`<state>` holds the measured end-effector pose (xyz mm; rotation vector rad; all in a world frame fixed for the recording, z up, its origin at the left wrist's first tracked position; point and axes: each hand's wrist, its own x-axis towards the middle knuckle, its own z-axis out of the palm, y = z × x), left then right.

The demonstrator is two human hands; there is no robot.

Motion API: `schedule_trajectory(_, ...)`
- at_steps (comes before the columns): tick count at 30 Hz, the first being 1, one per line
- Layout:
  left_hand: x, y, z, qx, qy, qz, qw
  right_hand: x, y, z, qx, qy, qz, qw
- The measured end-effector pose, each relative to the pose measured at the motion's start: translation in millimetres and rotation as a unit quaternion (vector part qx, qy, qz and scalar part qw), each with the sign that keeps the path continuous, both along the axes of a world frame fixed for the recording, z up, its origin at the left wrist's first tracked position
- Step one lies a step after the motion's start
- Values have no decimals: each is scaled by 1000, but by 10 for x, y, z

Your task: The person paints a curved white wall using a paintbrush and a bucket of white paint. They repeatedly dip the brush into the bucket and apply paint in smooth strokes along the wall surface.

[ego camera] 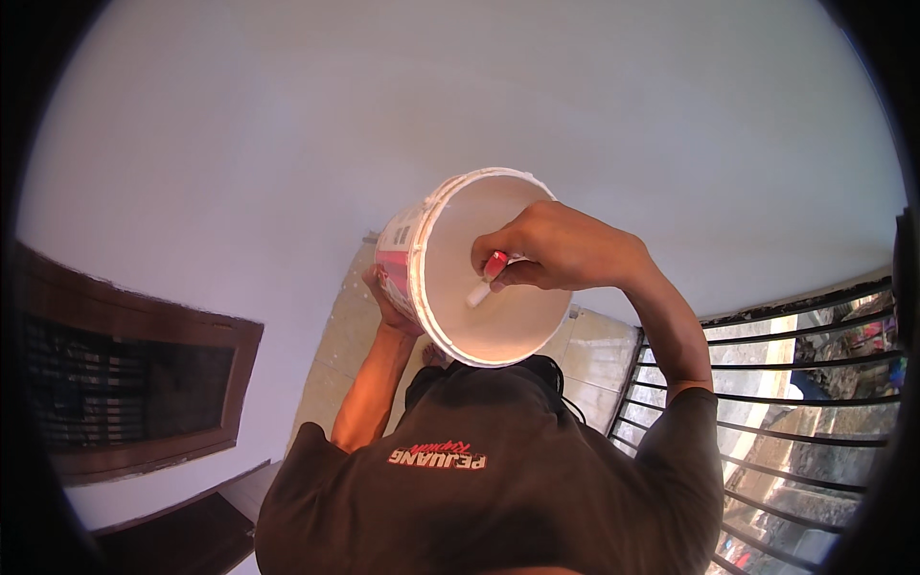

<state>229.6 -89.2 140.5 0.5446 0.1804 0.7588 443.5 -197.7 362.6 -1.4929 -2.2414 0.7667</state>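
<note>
A white plastic paint bucket (496, 330) is tilted in front of my body, its mouth towards me and its rim smeared with pale paint. My left hand (392, 305) holds it from outside, against the printed red and white side. Over the rim reaches my right hand (546, 248), its fingers closed on a small tool with a red and white handle (496, 266). The white end of this tool points down into the bucket. Whether it is a brush or a roller, I cannot tell. Pale paint coats the bucket's inside.
A pale painted wall (460, 86) rises right beyond the bucket. On the left is a brown wooden window frame (248, 374). Black metal railing bars (790, 399) run along the right. Below lie pale floor tiles (327, 366) with white specks, and a bare foot (433, 354).
</note>
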Motion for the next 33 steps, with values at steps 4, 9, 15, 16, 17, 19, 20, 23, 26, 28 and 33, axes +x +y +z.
schedule_trajectory(4,-28,73,-75,24,2,1,1000,51,-96,126,41,11,-53,998)
schedule_trajectory(9,-40,30,66,81,38,15,996,-98,-187,57,179,59,-216,958)
schedule_trajectory(15,20,-25,244,80,65,64,993,-254,-123,-170,233,-108,-334,907)
schedule_trajectory(16,20,-30,243,82,69,69,992,-246,-106,-183,234,-135,-342,900)
schedule_trajectory(17,21,-26,218,64,53,62,995,-242,-94,-187,235,-163,-348,893)
schedule_trajectory(19,26,-9,154,29,21,47,998,-272,-125,-127,264,-177,-333,888)
schedule_trajectory(20,33,-1,160,44,30,51,997,-283,-145,-74,278,-185,-325,885)
schedule_trajectory(23,47,21,187,85,48,62,993,-213,-327,213,307,-165,-232,908)
schedule_trajectory(26,28,39,169,95,52,57,993,-81,-409,294,290,-46,-167,941)
schedule_trajectory(28,24,36,110,74,42,42,995,-24,-374,192,233,63,-139,960)
schedule_trajectory(33,86,18,-76,72,41,20,996,10,-320,-116,66,218,-149,962)
